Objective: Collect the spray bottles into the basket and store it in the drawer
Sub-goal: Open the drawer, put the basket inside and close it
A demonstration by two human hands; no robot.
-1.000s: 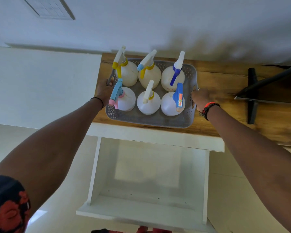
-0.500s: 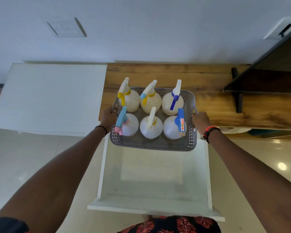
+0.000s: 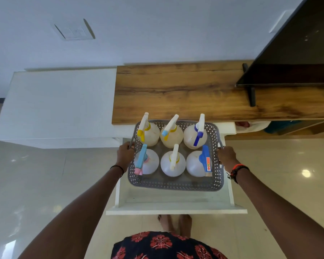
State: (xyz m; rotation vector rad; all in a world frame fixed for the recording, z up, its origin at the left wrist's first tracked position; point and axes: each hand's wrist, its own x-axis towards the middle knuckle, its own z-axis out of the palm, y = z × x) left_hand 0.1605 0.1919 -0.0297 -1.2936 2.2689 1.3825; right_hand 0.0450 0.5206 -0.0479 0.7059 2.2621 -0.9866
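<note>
A grey perforated basket (image 3: pixel 174 185) holds several white spray bottles with coloured triggers, among them one with a blue head (image 3: pixel 197 164) at front right and one with a yellow trigger (image 3: pixel 150 133) at back left. My left hand (image 3: pixel 125 155) grips the basket's left handle. My right hand (image 3: pixel 226 157) grips the right handle. The basket hangs over the open white drawer (image 3: pixel 176 207), inside its outline; whether it rests on the drawer floor I cannot tell.
A wooden counter top (image 3: pixel 176 90) lies behind the drawer. A dark TV screen (image 3: pixel 295 58) on a black stand (image 3: pixel 252 96) occupies its right part. A white cabinet top (image 3: pixel 60 103) sits to the left. My feet (image 3: pixel 176 224) stand on the glossy floor before the drawer.
Both hands have carried the basket off the wooden counter top, toward me and down, to over the open drawer.
</note>
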